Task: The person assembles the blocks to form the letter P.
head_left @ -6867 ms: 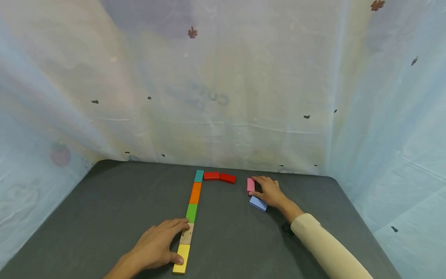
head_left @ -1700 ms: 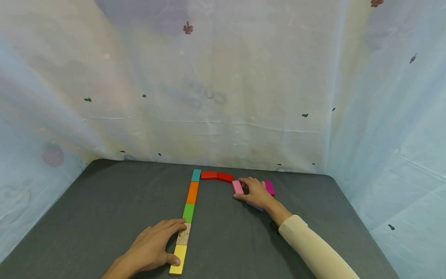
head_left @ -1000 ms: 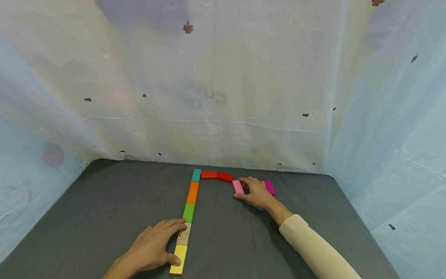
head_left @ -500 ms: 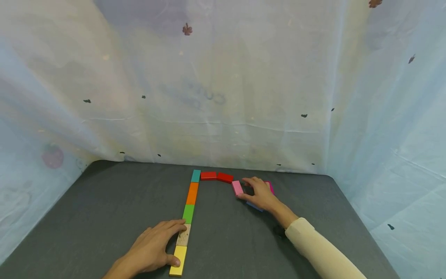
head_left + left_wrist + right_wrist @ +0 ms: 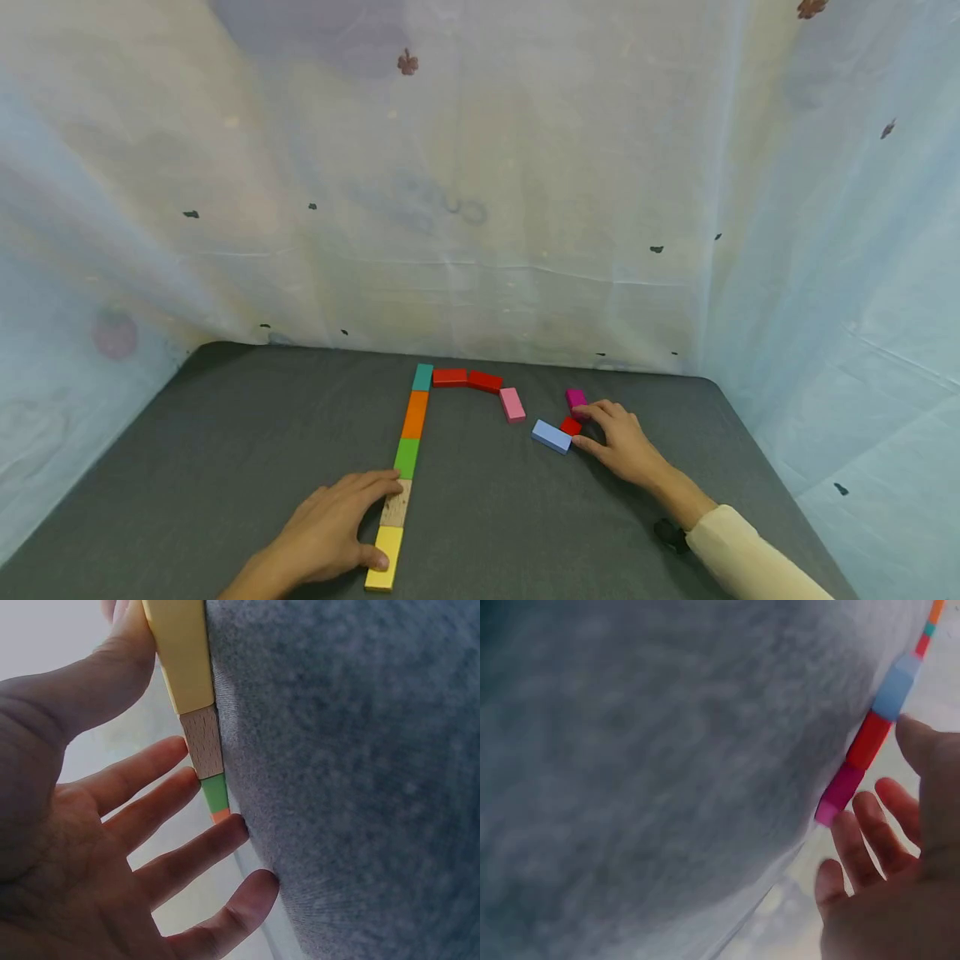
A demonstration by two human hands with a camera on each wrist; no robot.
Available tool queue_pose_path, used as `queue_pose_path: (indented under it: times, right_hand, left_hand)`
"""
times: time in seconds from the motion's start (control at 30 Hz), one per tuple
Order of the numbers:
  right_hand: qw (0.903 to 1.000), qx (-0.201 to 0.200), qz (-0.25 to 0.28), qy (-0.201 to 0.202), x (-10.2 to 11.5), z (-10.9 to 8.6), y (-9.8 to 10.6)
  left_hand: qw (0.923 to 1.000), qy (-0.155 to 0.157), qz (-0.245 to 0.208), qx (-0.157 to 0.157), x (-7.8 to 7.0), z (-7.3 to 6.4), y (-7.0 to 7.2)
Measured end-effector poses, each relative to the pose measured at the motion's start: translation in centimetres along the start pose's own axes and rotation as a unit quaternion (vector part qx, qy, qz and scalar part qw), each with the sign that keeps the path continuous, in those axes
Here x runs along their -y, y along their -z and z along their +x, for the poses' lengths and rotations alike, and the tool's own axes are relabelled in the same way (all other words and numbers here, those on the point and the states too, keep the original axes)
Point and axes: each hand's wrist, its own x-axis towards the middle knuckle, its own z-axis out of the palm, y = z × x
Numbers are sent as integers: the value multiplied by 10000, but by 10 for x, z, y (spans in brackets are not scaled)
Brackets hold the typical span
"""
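In the head view my left hand [image 5: 326, 533] lies over the near end of a row of blocks. Its thumb touches the yellow block [image 5: 385, 560], and its fingertips reach the bare wooden block [image 5: 395, 505] and the edge of the green block [image 5: 406, 458]. My right hand [image 5: 624, 446] reaches in at the right, fingers spread. Its thumb is by the blue block [image 5: 551, 437], and its fingers are at the magenta block [image 5: 575, 398]. Between these blocks lies a red block [image 5: 571, 426], partly hidden. A pink block [image 5: 513, 404] sits apart from that hand, beside two red blocks.
An orange block [image 5: 414, 415] and a teal block [image 5: 422, 377] continue the row. From its far end the left red block [image 5: 449, 377] and right red block [image 5: 485, 382] lead right. Behind the grey table surface [image 5: 262, 433] hangs a pale printed sheet [image 5: 525, 183].
The pink block has shifted left to the end of the red blocks. My right hand has let go of it and moved right, uncovering a red block. My left hand stays put.
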Motion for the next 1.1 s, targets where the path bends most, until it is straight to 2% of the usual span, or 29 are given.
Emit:
queue_pose_path:
  times: [0.17,0.37,0.53,0.73,0.97,1.1]
  right_hand:
    - [9996,155,245,59,-6,-3,2]
    - [9987,339,61,366,-3,-1,-2]
    - [9972,402,60,624,-2,-1,-2]
    - [9977,544,141,391,-1,-1,1]
    - [9981,588,-126,159,0,-6,0]
    - [9983,586,-18,50,-1,-9,0]
  left_hand:
    - [9999,100,10,40,-1,1,0]
    - [9999,-36,-114,88,-1,0,-2]
    - [10000,-55,-39,9,0,0,-2]
    - [10000,-16,0,-23,-1,-1,1]
    - [10000,-28,-8,-38,-2,-1,0]
    - [10000,1,-16,-19,-2,-1,0]
